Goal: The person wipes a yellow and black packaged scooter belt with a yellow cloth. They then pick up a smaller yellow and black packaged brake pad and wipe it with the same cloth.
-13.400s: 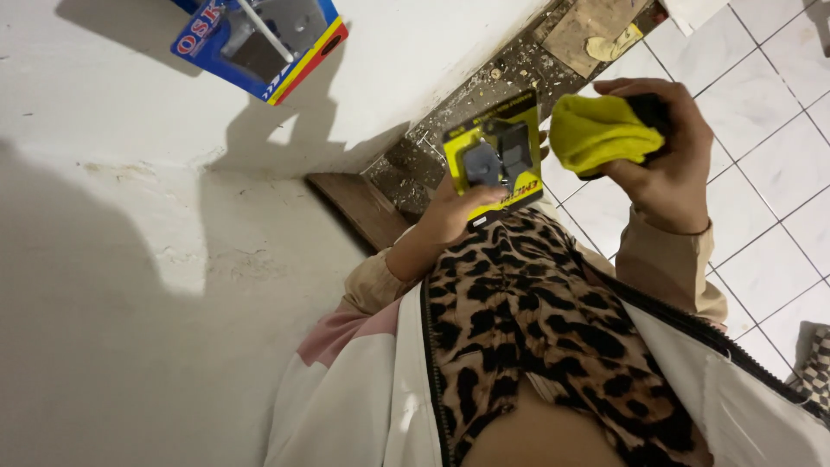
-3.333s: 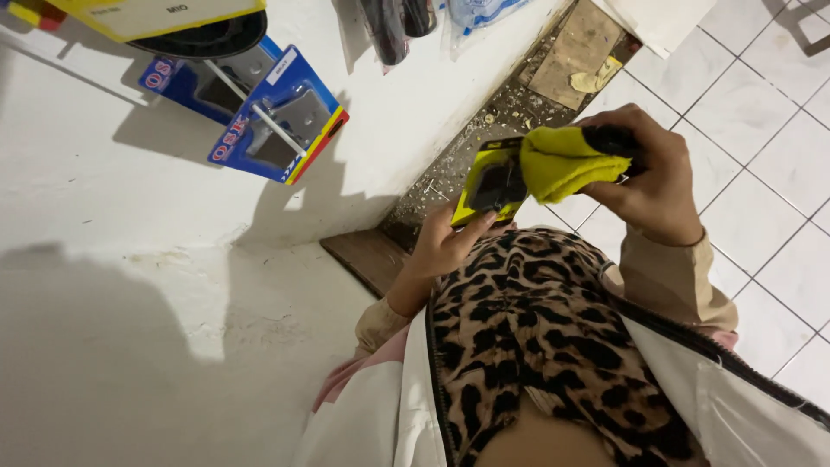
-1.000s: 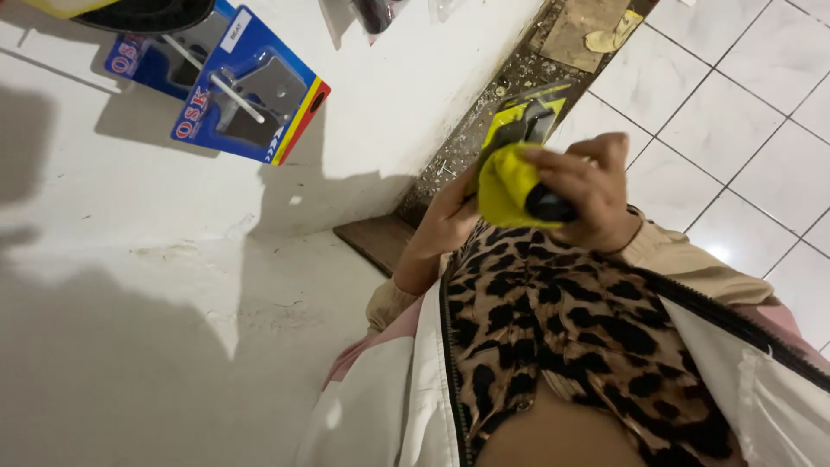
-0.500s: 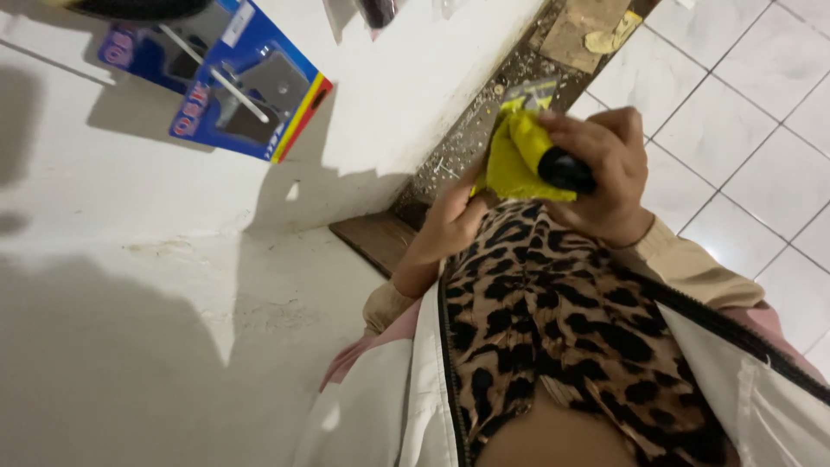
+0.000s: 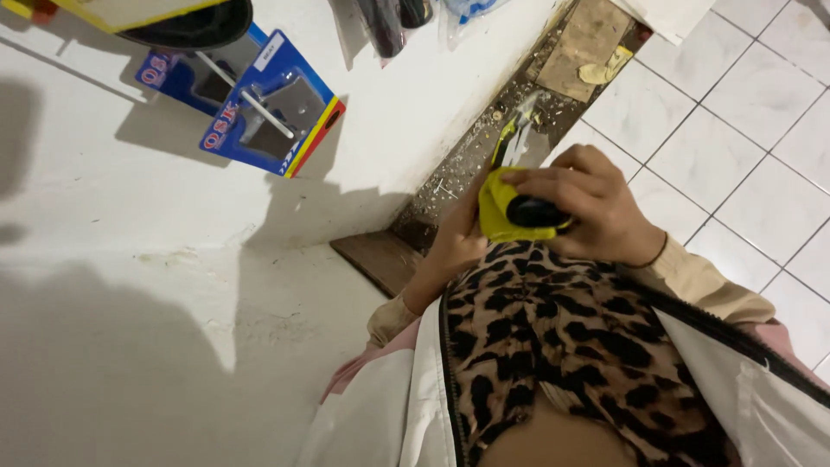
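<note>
Both hands sit lower than before: right hand [image 5: 596, 207] clenches yellow cloth [image 5: 501, 212] against pack [image 5: 514, 143]; left hand [image 5: 458, 242] grasps pack beneath.

The yellow cloth [image 5: 500, 210] under the right hand [image 5: 588, 207] looks soft and matt, a napped fabric, bunched around a glossy black plastic piece [image 5: 532, 211]. The packet [image 5: 512, 143] in the left hand [image 5: 458, 242] has a shiny clear plastic front on yellow card. On the far left wall hang blue cards [image 5: 259, 104] of glossy printed paper with dull grey metal parts under plastic. The wall [image 5: 130, 285] is rough, chalky white paint. The floor tiles [image 5: 726, 147] on the right are smooth, glazed white; the strip [image 5: 484, 147] beside them is gritty bare concrete.
</note>
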